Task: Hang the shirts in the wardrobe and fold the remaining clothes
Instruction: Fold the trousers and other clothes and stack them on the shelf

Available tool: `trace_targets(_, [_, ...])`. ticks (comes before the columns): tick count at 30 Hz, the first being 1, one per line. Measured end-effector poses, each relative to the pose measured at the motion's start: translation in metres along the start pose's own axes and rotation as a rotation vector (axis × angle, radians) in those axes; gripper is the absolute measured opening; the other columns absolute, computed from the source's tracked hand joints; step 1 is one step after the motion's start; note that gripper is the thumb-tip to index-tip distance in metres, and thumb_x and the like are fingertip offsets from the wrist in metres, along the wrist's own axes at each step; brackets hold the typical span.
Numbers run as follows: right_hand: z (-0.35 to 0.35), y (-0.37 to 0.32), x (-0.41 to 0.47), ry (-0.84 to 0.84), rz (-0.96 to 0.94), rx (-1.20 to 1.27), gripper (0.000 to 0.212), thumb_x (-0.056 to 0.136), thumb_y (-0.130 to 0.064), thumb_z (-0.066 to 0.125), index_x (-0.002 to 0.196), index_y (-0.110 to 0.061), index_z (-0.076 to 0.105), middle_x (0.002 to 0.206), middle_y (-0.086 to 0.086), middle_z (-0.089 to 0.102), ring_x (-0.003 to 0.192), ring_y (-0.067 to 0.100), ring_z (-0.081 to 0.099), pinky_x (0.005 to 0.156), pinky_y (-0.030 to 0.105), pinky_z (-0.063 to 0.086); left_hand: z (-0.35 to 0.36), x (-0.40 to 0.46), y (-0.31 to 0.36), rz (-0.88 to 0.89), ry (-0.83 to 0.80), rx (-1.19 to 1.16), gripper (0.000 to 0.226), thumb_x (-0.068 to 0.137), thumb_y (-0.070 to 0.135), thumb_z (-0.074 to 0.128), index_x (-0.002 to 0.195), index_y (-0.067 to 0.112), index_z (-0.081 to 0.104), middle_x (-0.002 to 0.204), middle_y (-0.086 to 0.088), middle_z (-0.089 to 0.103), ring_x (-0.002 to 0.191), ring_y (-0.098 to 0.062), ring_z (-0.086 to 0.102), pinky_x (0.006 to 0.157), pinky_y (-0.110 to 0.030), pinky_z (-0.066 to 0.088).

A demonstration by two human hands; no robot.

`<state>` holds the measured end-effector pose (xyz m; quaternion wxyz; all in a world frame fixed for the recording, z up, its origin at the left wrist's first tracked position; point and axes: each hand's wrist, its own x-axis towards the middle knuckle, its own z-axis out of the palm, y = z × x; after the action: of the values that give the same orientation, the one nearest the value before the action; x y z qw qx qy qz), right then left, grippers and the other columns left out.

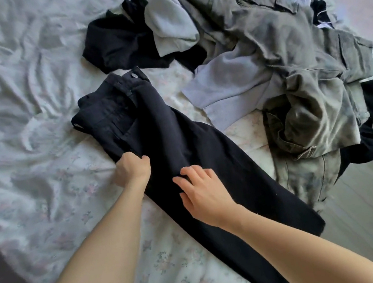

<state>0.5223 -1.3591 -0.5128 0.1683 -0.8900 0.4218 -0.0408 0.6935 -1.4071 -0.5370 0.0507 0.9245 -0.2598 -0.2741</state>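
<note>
My left hand [133, 168] pinches the black jeans' [183, 157] edge; my right hand [201, 191] rests loosely spread on them. Folding unevenly could bunch the legs crooked.

Black trousers [183, 157] lie flat across the bed [10, 97], legs together, waistband w/ button at far end. Left hand [133, 168] grips their left edge; right hand [201, 188] rests on the fabric, fingers spread. Heap of grey, lilac & black clothes [277, 55] just beyond.
</note>
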Motion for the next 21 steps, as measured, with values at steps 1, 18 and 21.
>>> trace_targets(1, [0.004, -0.005, 0.002, -0.039, -0.012, -0.019, 0.038, 0.074, -0.023, 0.066, 0.111, -0.014, 0.065, 0.110, 0.006, 0.062, 0.098, 0.025, 0.061, 0.074, 0.033, 0.050, -0.003, 0.006, 0.000, 0.006, -0.009, -0.031, 0.026, 0.086, 0.031, 0.059, 0.092, 0.005, 0.062, 0.093, -0.013, 0.062, 0.090, -0.035, 0.060, 0.076, -0.038, 0.048])
trace_targets(18, [0.018, -0.014, 0.035, -0.155, -0.062, -0.137, 0.050, 0.079, -0.039, 0.060, 0.125, -0.019, 0.059, 0.135, 0.002, 0.054, 0.124, 0.025, 0.051, 0.096, 0.056, 0.041, -0.034, 0.064, -0.015, -0.314, -0.090, -0.943, 0.038, 0.077, 0.044, 0.071, 0.068, 0.011, 0.055, 0.065, -0.006, 0.056, 0.053, -0.020, 0.051, 0.052, -0.028, 0.042])
trace_targets(21, [0.019, -0.017, 0.057, -0.233, -0.090, -0.109, 0.054, 0.089, -0.038, 0.047, 0.138, -0.018, 0.044, 0.147, 0.003, 0.039, 0.137, 0.028, 0.033, 0.104, 0.064, 0.021, -0.036, 0.086, -0.012, -0.281, -0.034, -0.799, 0.060, 0.075, 0.051, 0.069, 0.106, 0.003, 0.053, 0.109, -0.012, 0.060, 0.099, -0.032, 0.059, 0.088, -0.042, 0.049])
